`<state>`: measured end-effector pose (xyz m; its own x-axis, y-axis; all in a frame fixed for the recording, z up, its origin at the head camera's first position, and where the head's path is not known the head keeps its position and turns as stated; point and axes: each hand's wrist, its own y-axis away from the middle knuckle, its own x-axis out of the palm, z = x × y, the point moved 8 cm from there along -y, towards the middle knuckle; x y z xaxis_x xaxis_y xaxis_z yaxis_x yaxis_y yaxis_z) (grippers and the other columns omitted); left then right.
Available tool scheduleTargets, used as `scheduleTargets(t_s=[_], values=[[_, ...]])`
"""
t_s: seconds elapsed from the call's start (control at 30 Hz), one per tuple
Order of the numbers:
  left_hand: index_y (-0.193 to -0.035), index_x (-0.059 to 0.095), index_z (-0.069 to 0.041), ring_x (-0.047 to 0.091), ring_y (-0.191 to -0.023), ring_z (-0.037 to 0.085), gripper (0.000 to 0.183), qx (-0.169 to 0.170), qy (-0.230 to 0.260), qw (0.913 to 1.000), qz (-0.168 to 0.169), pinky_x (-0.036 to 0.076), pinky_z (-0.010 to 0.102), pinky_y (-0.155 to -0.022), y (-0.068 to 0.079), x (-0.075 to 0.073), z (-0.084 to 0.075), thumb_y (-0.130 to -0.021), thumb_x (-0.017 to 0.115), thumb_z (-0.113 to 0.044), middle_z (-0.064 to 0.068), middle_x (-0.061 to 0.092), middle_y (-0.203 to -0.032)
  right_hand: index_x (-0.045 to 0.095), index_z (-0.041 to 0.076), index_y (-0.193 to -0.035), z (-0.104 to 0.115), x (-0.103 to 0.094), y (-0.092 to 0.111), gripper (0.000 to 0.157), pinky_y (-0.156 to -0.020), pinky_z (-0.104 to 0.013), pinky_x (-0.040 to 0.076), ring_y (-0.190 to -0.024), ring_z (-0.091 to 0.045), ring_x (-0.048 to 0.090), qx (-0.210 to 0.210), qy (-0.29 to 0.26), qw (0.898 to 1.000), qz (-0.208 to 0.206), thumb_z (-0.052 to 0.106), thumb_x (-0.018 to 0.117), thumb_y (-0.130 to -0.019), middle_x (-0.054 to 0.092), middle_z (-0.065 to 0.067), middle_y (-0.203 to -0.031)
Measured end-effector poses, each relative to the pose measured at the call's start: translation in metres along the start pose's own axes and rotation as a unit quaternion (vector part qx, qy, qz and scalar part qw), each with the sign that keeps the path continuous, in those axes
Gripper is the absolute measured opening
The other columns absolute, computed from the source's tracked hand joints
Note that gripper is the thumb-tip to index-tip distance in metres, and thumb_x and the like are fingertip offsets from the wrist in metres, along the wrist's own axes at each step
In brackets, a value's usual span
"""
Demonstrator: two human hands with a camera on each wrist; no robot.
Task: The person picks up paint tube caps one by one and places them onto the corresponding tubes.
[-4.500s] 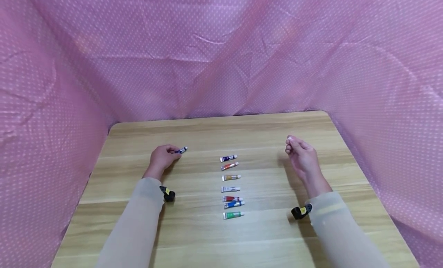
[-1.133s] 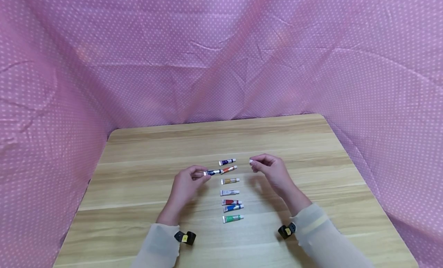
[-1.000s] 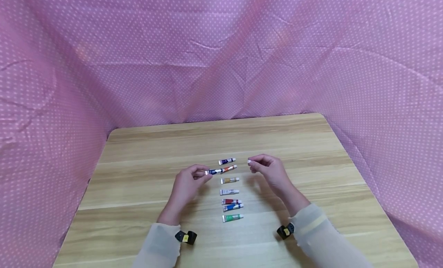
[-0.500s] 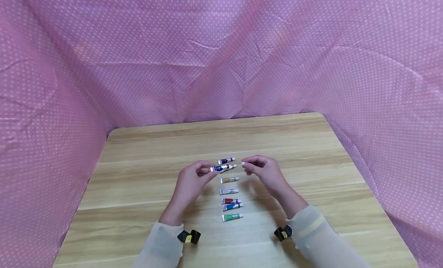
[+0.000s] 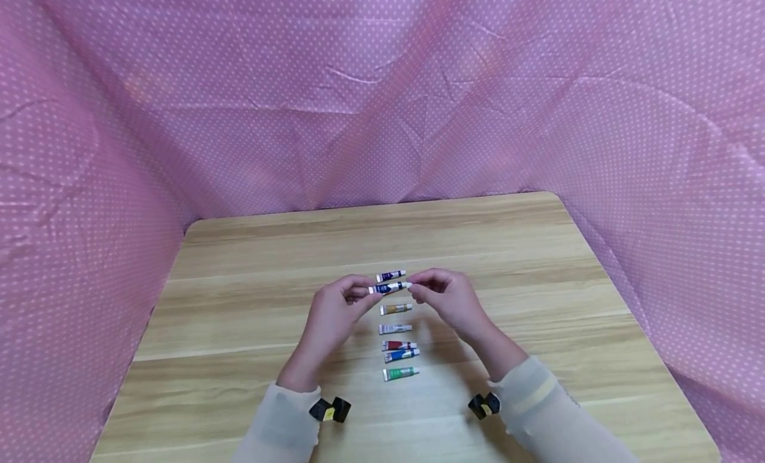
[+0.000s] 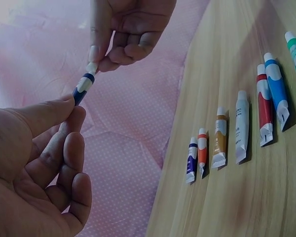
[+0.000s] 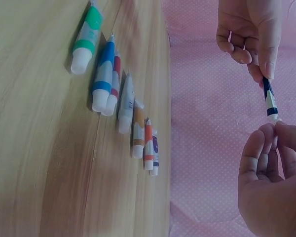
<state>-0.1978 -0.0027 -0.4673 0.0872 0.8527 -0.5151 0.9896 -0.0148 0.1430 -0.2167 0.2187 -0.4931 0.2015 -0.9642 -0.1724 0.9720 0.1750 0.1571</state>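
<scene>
My left hand (image 5: 331, 311) pinches a small dark blue paint tube (image 5: 387, 288) between thumb and index finger, above the row of tubes. The tube's neck points right, toward my right hand (image 5: 452, 305). Thumb and forefinger of that hand pinch a small white cap (image 6: 92, 66) at the neck end. Cap and neck meet there, though the fingertips partly cover the cap and how far it sits on cannot be told. In the left wrist view the tube (image 6: 83, 89) is raised off the table.
On the wooden table (image 5: 239, 250) lie several paint tubes in a column: purple (image 5: 391, 276), orange (image 6: 202, 150), ochre (image 5: 396, 309), white (image 5: 395, 329), red (image 5: 394, 345), blue (image 5: 402, 355) and green (image 5: 400, 373). Red and blue touch. A pink dotted curtain (image 5: 382, 117) surrounds the table.
The left hand has carried the dark blue tube from the left to the middle. The right hand has come leftward with the cap, and cap and tube end, apart before, now meet.
</scene>
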Motion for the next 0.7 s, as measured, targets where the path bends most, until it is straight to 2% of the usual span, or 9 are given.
scheduleTargets(t_s=[0.23,0.47,0.7], values=[[-0.115,0.08,-0.027,0.072,-0.092,0.016,0.019,-0.001,0.012,0.9999,0.007,0.059,0.033,-0.083,-0.002,0.003,0.0,-0.097,0.084,-0.026,-0.006,0.082,-0.101,0.081,0.015,-0.118,0.0,0.002,0.0,0.016,-0.086,-0.03,0.061,-0.098,-0.022,0.072,-0.001,-0.001,1.0,-0.005,0.018,0.076,-0.103,0.078,-0.008,-0.112],[-0.118,0.08,-0.026,0.072,-0.091,0.016,0.021,-0.009,0.011,0.9999,0.01,0.058,0.032,-0.082,-0.001,0.006,0.003,-0.097,0.083,-0.027,-0.006,0.081,-0.101,0.08,0.013,-0.115,-0.008,0.007,-0.001,0.016,-0.095,-0.04,0.059,-0.096,-0.023,0.072,0.028,-0.027,0.999,0.001,0.022,0.074,-0.105,0.078,-0.017,-0.113],[-0.118,0.079,-0.029,0.072,-0.093,0.016,0.021,-0.013,0.011,0.9998,0.013,0.06,0.033,-0.084,0.0,0.008,0.004,-0.097,0.083,-0.029,-0.008,0.08,-0.102,0.073,0.006,-0.107,-0.014,0.017,-0.003,0.029,-0.085,-0.031,0.055,-0.089,-0.022,0.064,0.044,-0.006,0.999,0.023,0.031,0.06,-0.113,0.07,-0.006,-0.095]])
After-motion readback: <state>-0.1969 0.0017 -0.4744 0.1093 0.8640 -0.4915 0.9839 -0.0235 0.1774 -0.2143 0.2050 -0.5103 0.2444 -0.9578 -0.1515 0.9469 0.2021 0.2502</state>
